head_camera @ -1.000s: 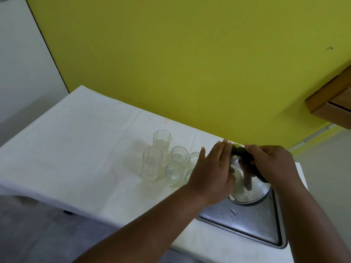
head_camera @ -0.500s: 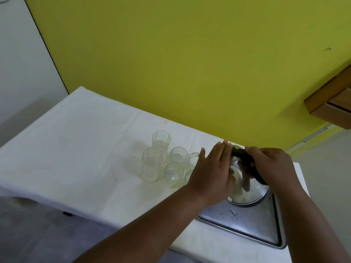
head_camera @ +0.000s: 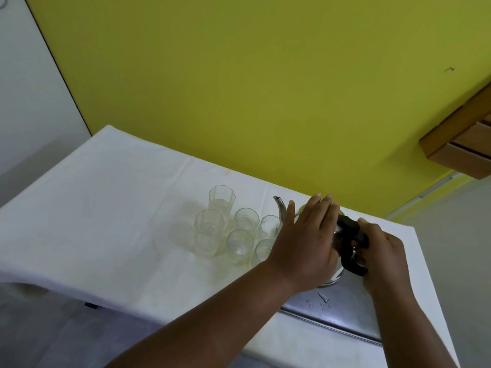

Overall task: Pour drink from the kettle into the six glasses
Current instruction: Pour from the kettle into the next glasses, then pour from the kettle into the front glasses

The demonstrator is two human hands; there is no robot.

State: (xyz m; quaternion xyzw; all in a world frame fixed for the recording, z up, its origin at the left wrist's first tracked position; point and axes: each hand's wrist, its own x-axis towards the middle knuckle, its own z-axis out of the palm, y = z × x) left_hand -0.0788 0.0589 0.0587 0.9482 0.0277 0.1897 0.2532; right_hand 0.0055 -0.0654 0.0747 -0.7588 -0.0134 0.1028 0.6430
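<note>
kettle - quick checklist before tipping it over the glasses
1. Right hand gripping the black handle: ok.
2. Left hand steadying the kettle from above: ok.
3. Spout pointing toward the glasses: ok.
4. Glasses upright on the white cloth: ok.
5. Spout over a glass rim: cannot tell.
6. Metal tray dry: not ok, droplets on it.

The tabletop (head_camera: 106,197) in front of me wears a white cloth (head_camera: 79,235). Six clear glasses (head_camera: 233,227) stand clustered on it, two tall faceted ones at the left. A steel tray (head_camera: 353,312) lies at the right, water drops on it, near the cloth's edge.
</note>
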